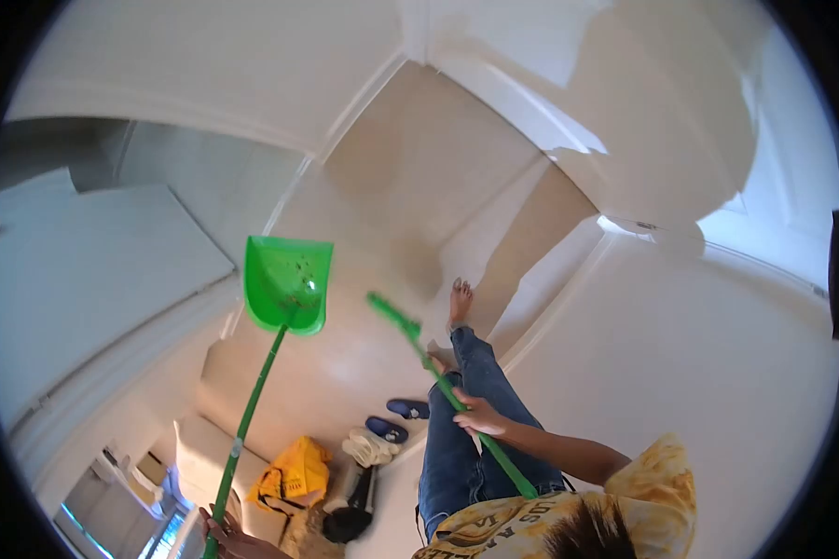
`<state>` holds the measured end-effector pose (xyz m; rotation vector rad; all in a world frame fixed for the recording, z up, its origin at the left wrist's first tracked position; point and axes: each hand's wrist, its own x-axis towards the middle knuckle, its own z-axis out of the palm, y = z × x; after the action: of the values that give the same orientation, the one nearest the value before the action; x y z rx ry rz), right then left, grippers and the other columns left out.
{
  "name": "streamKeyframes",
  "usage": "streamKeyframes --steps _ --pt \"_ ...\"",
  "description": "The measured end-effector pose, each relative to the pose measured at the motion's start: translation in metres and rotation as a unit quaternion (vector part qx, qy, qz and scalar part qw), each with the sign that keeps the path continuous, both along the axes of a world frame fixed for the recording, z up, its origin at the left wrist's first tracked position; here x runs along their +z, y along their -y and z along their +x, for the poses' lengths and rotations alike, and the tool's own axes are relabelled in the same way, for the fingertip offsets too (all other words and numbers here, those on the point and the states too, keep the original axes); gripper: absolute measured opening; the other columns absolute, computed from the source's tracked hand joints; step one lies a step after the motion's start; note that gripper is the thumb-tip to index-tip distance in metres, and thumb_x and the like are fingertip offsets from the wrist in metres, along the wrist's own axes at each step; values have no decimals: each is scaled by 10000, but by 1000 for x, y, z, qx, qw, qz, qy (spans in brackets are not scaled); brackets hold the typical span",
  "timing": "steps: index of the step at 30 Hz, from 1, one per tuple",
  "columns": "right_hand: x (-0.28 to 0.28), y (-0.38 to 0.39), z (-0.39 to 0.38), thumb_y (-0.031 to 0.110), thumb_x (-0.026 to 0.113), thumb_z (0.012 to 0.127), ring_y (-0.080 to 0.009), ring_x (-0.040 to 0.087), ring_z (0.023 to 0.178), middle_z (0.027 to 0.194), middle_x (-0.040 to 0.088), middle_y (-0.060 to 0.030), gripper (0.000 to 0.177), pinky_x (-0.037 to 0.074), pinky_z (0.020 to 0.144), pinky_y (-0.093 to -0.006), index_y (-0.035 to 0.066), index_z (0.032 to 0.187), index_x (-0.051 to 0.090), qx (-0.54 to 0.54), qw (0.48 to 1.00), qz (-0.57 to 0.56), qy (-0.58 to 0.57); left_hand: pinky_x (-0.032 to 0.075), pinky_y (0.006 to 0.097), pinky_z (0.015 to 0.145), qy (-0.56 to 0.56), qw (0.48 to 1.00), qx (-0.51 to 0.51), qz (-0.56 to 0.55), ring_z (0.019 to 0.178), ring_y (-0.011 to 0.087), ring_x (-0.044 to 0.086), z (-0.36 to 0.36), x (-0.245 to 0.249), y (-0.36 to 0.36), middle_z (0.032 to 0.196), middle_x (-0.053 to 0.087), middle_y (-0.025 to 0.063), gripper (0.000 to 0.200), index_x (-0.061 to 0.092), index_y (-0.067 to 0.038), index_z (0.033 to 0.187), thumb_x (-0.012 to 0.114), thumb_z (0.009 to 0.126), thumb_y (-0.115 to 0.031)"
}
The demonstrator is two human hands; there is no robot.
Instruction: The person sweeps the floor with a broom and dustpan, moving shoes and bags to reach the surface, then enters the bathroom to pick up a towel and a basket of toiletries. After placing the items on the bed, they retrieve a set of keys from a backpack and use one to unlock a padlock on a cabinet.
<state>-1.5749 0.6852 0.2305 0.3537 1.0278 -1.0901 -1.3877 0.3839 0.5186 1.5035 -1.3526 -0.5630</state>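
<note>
The left hand [228,538] gripped the dustpan [263,284] by its long handle; debris [303,277] lay in the pan. The right hand [480,416] was wrapped round the broom [444,383], its head near a bare foot [460,303]. Debris-collecting seemed the step in hand; moving on called for a level pan.

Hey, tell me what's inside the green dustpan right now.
Small dark bits lie scattered in the green dustpan, too small to identify. Its open side faces the camera, but whatever lies directly behind it is covered by the dustpan itself.
</note>
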Motion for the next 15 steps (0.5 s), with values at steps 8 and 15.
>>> streamKeyframes --steps 8,15 --pt "-241 112 -92 146 550 634 -206 580 676 700 595 -148 135 447 658 -338 23 677 585 503 759 -118 -397 511 234 731 51 996 71 -25 891 159 571 -27 -43 -29 1140 525 165 161 515 -2 943 538 833 -116" --pt "-166 105 -260 46 541 688 -133 493 382 540 516 -46 249 418 369 -277 41 935 572 287 875 -55 -385 473 356 770 117 981 151 -18 929 259 544 -32 -61 2 1112 518 200 225 493 7 973 504 852 -183"
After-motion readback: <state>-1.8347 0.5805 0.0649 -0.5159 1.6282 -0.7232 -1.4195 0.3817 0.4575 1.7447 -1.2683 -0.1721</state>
